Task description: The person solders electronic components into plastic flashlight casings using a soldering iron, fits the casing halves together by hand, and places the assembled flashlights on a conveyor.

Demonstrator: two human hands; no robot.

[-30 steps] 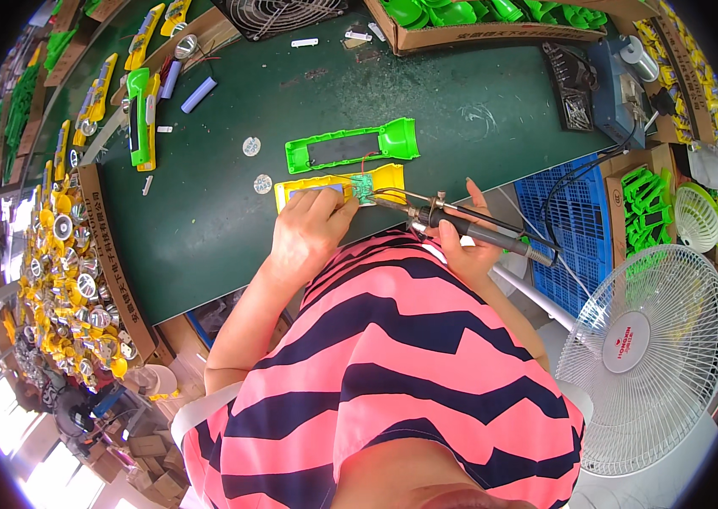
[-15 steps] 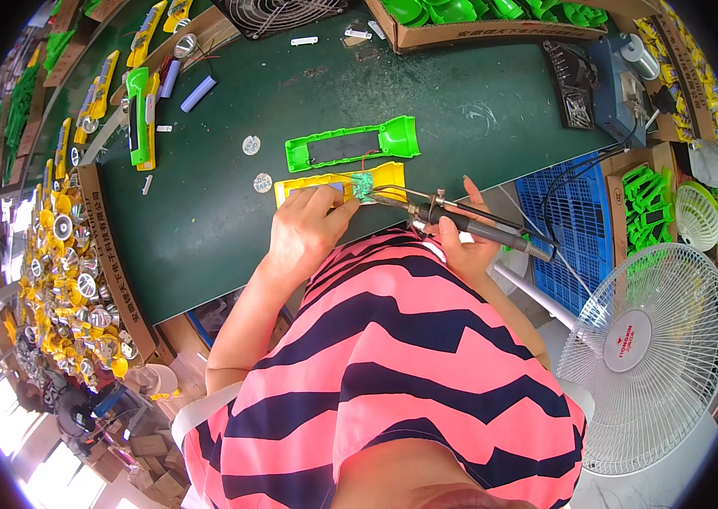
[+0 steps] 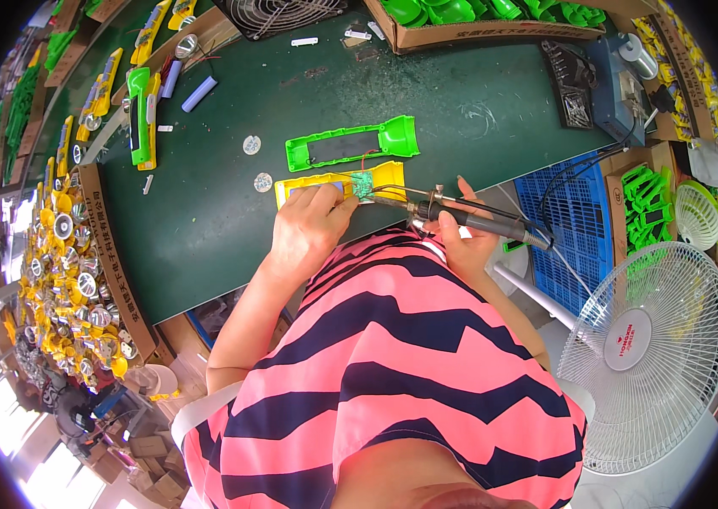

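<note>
Nearest, the right hand (image 3: 467,248) is curling partly round a soldering iron (image 3: 499,225), whose tip is pointing at the green circuit board (image 3: 361,184) in a yellow case (image 3: 291,184) by the table's (image 3: 215,229) near edge, while the left hand (image 3: 310,227) is bending its fingers over the case, hiding anything pinched. Just beyond, a green frame (image 3: 400,139) is lying; farther, a cardboard box (image 3: 495,37) is holding green parts (image 3: 452,13).

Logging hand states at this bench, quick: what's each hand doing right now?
Left hand: curled over the yellow plastic half-shell; grip cannot be told.
Right hand: closed, holding the long dark-handled soldering iron.
</note>
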